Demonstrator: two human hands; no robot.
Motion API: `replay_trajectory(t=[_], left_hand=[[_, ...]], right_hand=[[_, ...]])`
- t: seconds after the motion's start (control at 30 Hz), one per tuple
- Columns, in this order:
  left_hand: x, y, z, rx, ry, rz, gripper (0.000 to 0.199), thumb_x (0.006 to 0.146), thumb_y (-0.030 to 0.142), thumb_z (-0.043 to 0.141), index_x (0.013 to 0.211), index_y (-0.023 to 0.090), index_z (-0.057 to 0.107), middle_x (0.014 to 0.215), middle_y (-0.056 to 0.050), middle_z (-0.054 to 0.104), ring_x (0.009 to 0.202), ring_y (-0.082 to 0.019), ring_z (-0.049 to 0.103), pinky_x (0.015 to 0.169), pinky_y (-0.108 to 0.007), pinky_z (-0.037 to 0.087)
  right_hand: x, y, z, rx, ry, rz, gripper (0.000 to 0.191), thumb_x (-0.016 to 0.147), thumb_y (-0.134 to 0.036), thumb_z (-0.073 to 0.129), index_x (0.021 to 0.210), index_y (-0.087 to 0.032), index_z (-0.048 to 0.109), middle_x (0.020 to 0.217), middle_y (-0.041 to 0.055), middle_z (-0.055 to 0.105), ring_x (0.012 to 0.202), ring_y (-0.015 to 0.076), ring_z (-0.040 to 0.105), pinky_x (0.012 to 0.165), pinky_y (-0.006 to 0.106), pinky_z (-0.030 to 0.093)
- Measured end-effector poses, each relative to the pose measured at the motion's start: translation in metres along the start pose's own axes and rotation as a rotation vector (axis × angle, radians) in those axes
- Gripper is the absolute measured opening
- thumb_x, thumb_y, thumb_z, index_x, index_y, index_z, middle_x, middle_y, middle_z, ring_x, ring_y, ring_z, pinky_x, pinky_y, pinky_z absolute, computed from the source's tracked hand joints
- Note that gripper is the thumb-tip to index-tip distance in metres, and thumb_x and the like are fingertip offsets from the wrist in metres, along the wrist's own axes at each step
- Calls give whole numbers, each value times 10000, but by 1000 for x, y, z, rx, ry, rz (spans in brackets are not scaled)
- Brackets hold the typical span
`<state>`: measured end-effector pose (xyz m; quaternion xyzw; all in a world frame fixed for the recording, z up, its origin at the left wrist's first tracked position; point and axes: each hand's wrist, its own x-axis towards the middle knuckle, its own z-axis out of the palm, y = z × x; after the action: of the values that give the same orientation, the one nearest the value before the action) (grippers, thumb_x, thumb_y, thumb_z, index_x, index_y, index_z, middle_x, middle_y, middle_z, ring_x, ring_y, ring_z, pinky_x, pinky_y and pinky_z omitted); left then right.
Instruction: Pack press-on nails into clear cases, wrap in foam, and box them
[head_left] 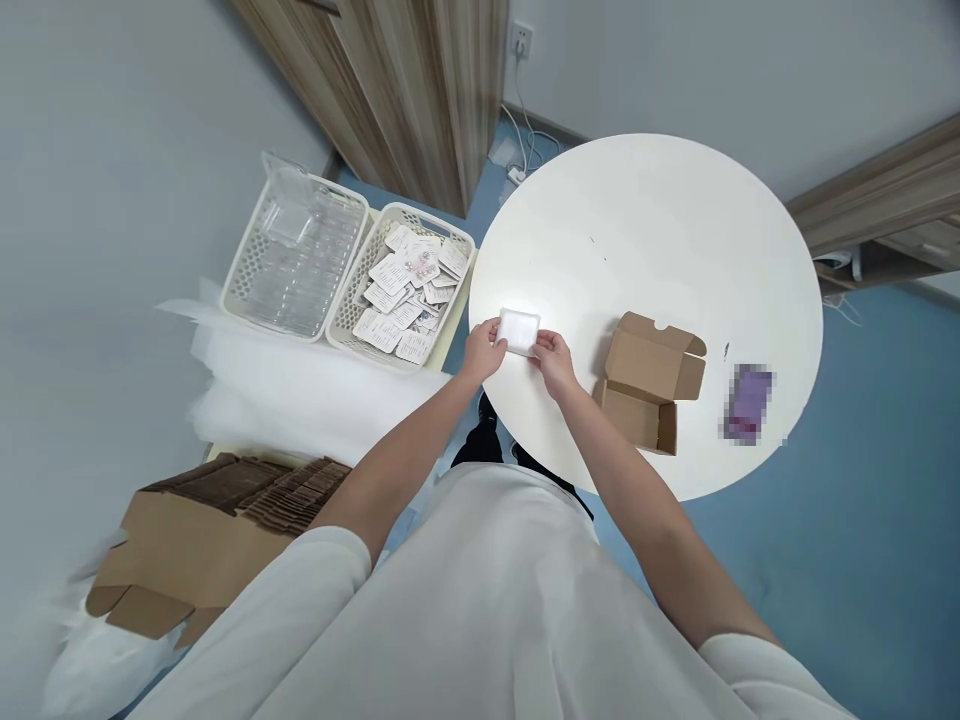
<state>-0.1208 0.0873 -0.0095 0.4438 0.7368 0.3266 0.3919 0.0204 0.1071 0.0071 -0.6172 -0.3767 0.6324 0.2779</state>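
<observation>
Over the near left part of the round white table [660, 230], both hands hold a small white, flat, rounded rectangular packet [519, 331]. Its surface shines, and I cannot make out what it contains. My left hand [485, 350] pinches its left edge between thumb and fingers. On the opposite edge, the fingers of my right hand [553, 360] are closed. To the right of that hand stands an open brown cardboard box [654, 362], its lid flap folded back.
Left of the table, one white basket [238, 290] holds clear plastic cases [300, 260]; another basket [341, 318] holds printed cards [390, 272]. White foam sheeting [277, 395] lies below them, near a carton of folded cardboard [202, 540]. A blurred purple object [748, 403] rests at the table's right.
</observation>
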Motion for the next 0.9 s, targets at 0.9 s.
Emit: replay_trajectory(t=[0.9], left_hand=[[-114, 128, 134, -63, -255, 159, 480, 708, 140, 537, 1180, 194, 463, 940, -39, 605, 752, -110, 576, 756, -265, 470]], right_hand=[[-100, -6, -230, -392, 200, -300, 332, 633, -191, 544, 956, -215, 476, 870, 3, 609, 641, 109, 578, 672, 288, 465]])
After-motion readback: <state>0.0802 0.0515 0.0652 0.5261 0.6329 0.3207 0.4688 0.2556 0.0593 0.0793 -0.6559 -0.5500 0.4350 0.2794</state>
